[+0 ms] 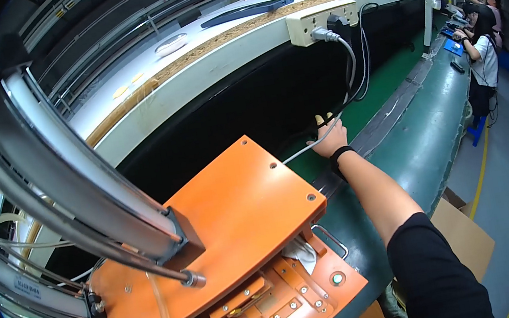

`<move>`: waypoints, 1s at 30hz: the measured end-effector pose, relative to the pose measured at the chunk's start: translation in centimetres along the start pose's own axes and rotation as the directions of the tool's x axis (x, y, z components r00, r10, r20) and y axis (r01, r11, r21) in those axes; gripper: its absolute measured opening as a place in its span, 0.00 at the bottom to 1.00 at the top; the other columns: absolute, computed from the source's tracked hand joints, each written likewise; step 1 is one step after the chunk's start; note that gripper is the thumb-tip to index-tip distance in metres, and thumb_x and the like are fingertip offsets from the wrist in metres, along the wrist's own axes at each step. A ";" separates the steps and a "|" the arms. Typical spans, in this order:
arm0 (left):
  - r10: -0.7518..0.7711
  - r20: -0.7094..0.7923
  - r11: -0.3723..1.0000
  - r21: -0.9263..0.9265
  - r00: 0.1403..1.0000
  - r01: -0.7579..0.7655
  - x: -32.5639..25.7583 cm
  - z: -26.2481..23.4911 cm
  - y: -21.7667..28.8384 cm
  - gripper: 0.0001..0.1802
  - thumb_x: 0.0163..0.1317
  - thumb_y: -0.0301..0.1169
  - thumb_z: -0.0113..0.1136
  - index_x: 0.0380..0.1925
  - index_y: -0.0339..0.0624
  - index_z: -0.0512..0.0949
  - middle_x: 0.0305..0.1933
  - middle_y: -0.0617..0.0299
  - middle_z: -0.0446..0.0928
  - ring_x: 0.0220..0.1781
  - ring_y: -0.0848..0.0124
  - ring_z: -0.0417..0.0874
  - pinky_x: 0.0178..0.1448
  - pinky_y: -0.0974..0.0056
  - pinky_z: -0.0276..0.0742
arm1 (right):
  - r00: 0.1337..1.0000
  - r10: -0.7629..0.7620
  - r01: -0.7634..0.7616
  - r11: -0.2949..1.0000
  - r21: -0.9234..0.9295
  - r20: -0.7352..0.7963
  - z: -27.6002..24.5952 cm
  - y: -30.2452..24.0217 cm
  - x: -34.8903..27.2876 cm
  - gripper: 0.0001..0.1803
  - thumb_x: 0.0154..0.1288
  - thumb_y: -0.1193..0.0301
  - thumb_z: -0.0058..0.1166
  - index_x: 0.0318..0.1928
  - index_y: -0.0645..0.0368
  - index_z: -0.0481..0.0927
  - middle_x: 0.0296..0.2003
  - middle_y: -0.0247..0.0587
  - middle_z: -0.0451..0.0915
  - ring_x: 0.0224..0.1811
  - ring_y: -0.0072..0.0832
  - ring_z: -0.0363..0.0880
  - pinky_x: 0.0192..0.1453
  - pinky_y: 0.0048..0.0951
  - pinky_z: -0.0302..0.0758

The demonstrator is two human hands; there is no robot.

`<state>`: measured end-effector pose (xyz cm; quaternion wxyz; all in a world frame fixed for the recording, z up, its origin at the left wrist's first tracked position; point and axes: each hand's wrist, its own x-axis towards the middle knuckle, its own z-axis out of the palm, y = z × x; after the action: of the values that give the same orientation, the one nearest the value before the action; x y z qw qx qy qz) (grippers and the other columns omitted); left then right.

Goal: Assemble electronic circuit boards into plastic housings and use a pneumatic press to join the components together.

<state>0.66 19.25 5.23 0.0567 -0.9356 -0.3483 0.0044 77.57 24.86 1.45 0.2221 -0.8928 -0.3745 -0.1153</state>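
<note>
A thin, pale grey cable [347,74], curving down from a white plug in the cream power strip [320,20], is gripped by the closed fingers of the right hand [329,136] beyond the orange plate [236,208].

A thin white cable [324,138] runs under the right hand [331,135], slack, curving up beyond it to a plug in a cream power strip [320,19].

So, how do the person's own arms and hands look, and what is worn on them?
Only one arm shows, coming in from the lower right. Its upper part is covered by a short black sleeve; the forearm below it is bare. A black band, like a watch strap, sits on the wrist. The right hand wears yellowish covers on some fingertips. The left hand is out of view.
</note>
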 end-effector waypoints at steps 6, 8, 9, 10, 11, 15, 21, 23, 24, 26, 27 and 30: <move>-0.534 0.069 0.406 -0.853 0.842 0.327 3.9 -6.5 11.3 0.28 0.65 0.20 0.57 0.65 0.39 0.61 0.52 0.59 0.72 0.44 0.71 0.75 0.44 0.64 0.76 | 0.959 0.079 -0.096 0.994 0.051 0.274 0.3 2.2 2.5 0.40 0.53 0.50 0.65 0.64 0.54 0.70 0.60 0.51 0.69 0.65 0.48 0.65 0.65 0.50 0.65; -0.587 0.138 0.366 -0.834 0.798 0.413 2.9 -7.1 12.0 0.32 0.66 0.19 0.55 0.68 0.40 0.56 0.56 0.57 0.71 0.49 0.69 0.76 0.50 0.63 0.75 | 0.969 0.071 -0.100 0.989 0.110 0.238 -0.2 2.6 2.5 0.40 0.54 0.51 0.65 0.64 0.55 0.70 0.59 0.52 0.69 0.64 0.49 0.66 0.65 0.49 0.67; -0.638 0.206 0.318 -0.806 0.742 0.498 2.3 -7.3 12.4 0.35 0.66 0.19 0.54 0.70 0.40 0.52 0.59 0.55 0.71 0.54 0.67 0.76 0.55 0.62 0.75 | 0.977 0.062 -0.098 0.980 0.171 0.204 -0.4 2.7 2.3 0.39 0.54 0.52 0.66 0.63 0.55 0.70 0.59 0.54 0.69 0.63 0.50 0.67 0.65 0.48 0.68; -0.629 0.210 0.312 -0.814 0.749 0.491 2.4 -7.7 13.2 0.35 0.66 0.19 0.54 0.70 0.40 0.52 0.59 0.55 0.71 0.54 0.67 0.76 0.55 0.62 0.75 | 0.990 0.063 -0.090 0.970 0.225 0.125 -0.6 2.9 1.8 0.38 0.54 0.53 0.65 0.63 0.56 0.70 0.58 0.57 0.69 0.63 0.52 0.68 0.64 0.45 0.69; -0.605 0.111 0.313 -0.878 0.789 0.363 2.6 -8.2 14.1 0.34 0.66 0.19 0.53 0.70 0.38 0.53 0.63 0.52 0.68 0.60 0.64 0.71 0.62 0.59 0.69 | 0.987 0.083 -0.114 0.967 0.230 0.140 -1.2 3.7 1.3 0.39 0.53 0.55 0.67 0.64 0.56 0.69 0.58 0.60 0.69 0.64 0.52 0.67 0.67 0.46 0.67; -0.549 -0.181 0.344 -0.938 0.816 0.024 1.2 -7.5 16.1 0.28 0.67 0.19 0.50 0.67 0.32 0.59 0.70 0.45 0.64 0.71 0.57 0.65 0.74 0.53 0.59 | 0.973 0.074 -0.219 0.591 0.776 0.218 -5.9 9.8 -3.6 0.44 0.57 0.62 0.66 0.69 0.65 0.61 0.46 0.47 0.80 0.45 0.37 0.81 0.49 0.31 0.77; -0.485 -0.536 0.531 -0.808 0.691 -0.254 -0.5 -3.5 16.2 0.20 0.68 0.20 0.52 0.60 0.31 0.69 0.65 0.44 0.69 0.66 0.55 0.71 0.71 0.52 0.64 | 0.658 -0.370 -0.752 -0.277 0.598 0.656 -17.0 14.5 -22.3 0.26 0.68 0.63 0.51 0.63 0.59 0.68 0.57 0.54 0.76 0.58 0.48 0.77 0.67 0.53 0.70; -0.496 -0.549 0.526 -0.806 0.672 -0.271 -1.4 -2.5 16.6 0.21 0.66 0.21 0.55 0.60 0.33 0.69 0.66 0.44 0.68 0.67 0.53 0.71 0.71 0.51 0.63 | 0.672 -0.504 -0.733 -0.341 0.589 0.544 -19.7 12.1 -29.0 0.34 0.63 0.66 0.58 0.68 0.59 0.62 0.61 0.52 0.73 0.64 0.47 0.72 0.71 0.57 0.64; -0.500 -0.557 0.457 -0.820 0.663 -0.344 -1.3 -2.9 17.1 0.22 0.65 0.21 0.56 0.60 0.33 0.69 0.66 0.44 0.68 0.67 0.52 0.70 0.72 0.50 0.62 | 0.646 -0.587 -0.748 -0.362 0.556 0.488 -19.9 12.8 -32.1 0.42 0.57 0.68 0.64 0.70 0.60 0.59 0.63 0.50 0.71 0.66 0.47 0.70 0.72 0.58 0.59; -0.498 -0.565 0.396 -0.823 0.657 -0.408 -1.8 -2.7 17.6 0.29 0.61 0.30 0.65 0.61 0.38 0.69 0.68 0.43 0.65 0.70 0.48 0.65 0.73 0.43 0.57 | 0.580 -0.682 -0.786 -0.324 0.527 0.446 -21.8 10.4 -36.8 0.53 0.49 0.70 0.70 0.73 0.61 0.53 0.67 0.52 0.65 0.69 0.49 0.64 0.72 0.55 0.57; -0.511 -0.544 0.396 -0.836 0.666 -0.380 -1.2 1.2 16.4 0.29 0.61 0.30 0.65 0.61 0.38 0.69 0.68 0.43 0.65 0.70 0.48 0.65 0.73 0.43 0.57 | 0.506 -0.761 -0.821 -0.280 0.498 0.407 -20.8 9.9 -38.6 0.53 0.50 0.72 0.69 0.73 0.62 0.52 0.67 0.54 0.64 0.69 0.51 0.64 0.71 0.55 0.58; -0.306 -0.397 0.199 -0.915 0.865 -0.350 -2.8 3.8 17.2 0.20 0.49 0.37 0.66 0.45 0.48 0.83 0.53 0.50 0.79 0.60 0.48 0.76 0.67 0.42 0.66 | 0.311 -0.915 -0.859 -0.155 0.488 0.258 -20.2 4.0 -42.2 0.50 0.55 0.71 0.66 0.74 0.61 0.51 0.67 0.56 0.64 0.69 0.48 0.64 0.71 0.51 0.57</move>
<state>9.58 4.86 -0.50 -0.4605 -0.7249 -0.2280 -0.4589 50.46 -13.43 2.19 0.5154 -0.1343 -0.3674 0.7624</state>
